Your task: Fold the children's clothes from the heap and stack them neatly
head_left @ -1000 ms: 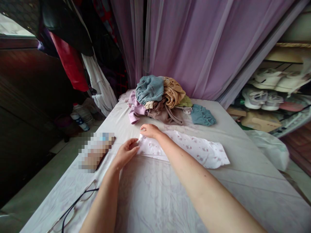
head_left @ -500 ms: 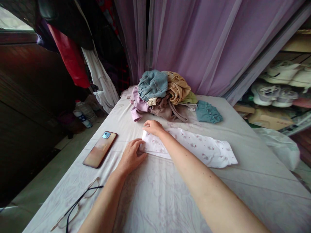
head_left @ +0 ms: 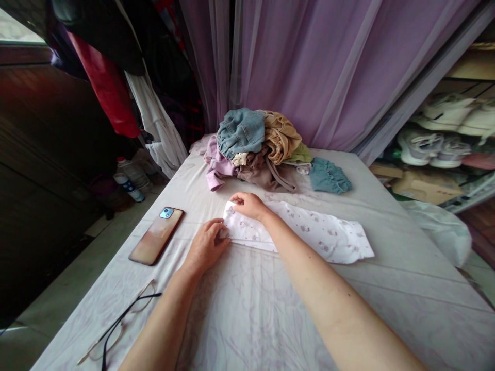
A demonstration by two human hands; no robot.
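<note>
- Head view, looking along a bed from its near edge; I had both of the person's bare forearms in frame.
- Left hand (head_left: 204, 245): fingers curled against the left end of the folded white cloth (head_left: 305, 232) with its small pink print, not balled into a fist. I could not tell whether they pinched it.
- Right hand (head_left: 249, 205): lay over the far corner of that same end, fingers lightly bent on the fabric. I could not tell whether it gripped.
- Cloth: a long, flat strip lying crosswise on the pale patterned bedsheet (head_left: 247, 314), its right end well apart from both hands.
- Left of the left hand: a smartphone (head_left: 157, 236) lying back up on the sheet.
- Near left: eyeglasses (head_left: 124, 322) with dark temples, just beside the left forearm.
- Far end: a heap of clothes (head_left: 251, 149) topped with denim, a teal garment (head_left: 328, 176) just to its right, and a lilac curtain (head_left: 309, 67) behind.
- Right, off the bed: white sneakers (head_left: 419, 147) on shelves above a white plastic bag (head_left: 436, 232).
- Far left: a hanging red garment (head_left: 104, 93).
</note>
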